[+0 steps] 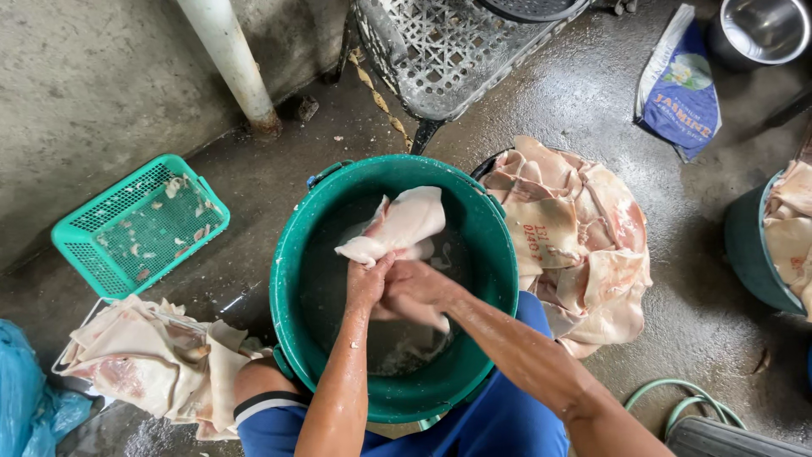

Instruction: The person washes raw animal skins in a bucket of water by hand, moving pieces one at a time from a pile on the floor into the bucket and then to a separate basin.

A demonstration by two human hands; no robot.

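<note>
Your wet forearms reach forward from the bottom edge, meeting over the green bucket (292,279). Your left hand (365,283) has its fingers closed on a pale skin piece (399,223), lifting it above the water; your right hand (416,292) is curled against the left, gripping the same piece lower down

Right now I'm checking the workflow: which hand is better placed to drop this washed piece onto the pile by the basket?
The left hand. It grips the pale skin piece over the green bucket, and that pile lies on its side; the right hand would cross over.
</note>
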